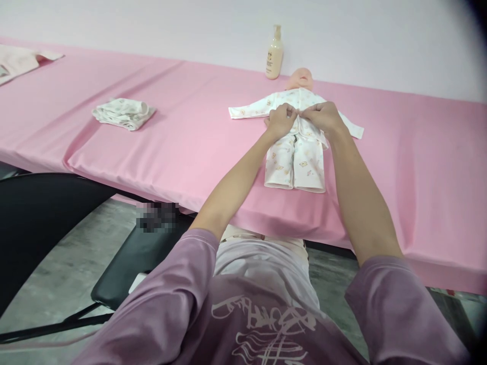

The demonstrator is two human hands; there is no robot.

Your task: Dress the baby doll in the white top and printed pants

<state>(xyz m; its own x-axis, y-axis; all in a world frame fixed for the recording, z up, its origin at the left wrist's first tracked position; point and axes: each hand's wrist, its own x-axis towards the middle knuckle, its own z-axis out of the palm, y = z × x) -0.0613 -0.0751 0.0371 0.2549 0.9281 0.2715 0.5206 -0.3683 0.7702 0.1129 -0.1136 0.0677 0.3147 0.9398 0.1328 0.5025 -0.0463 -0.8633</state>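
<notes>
A baby doll (294,78) lies on its back on the pink-covered table, its head toward the wall. It is dressed in a white baby shirt (254,108) with a small print; both long sleeves are spread outward. Matching baby pants (310,165) lie below, legs straight toward me. My left hand (282,120) pinches the shirt front near its middle. From the other side, my right hand (325,116) pinches the same front edge, fingertips almost meeting the left ones. Whatever fastening lies between the fingertips is hidden.
Behind the doll, a pump bottle (274,56) stands against the wall. A crumpled white printed cloth (124,112) lies left on the pink table cover (182,142), with a pale pink cloth (23,58) at the far left. A black stool (125,263) stands below the table edge.
</notes>
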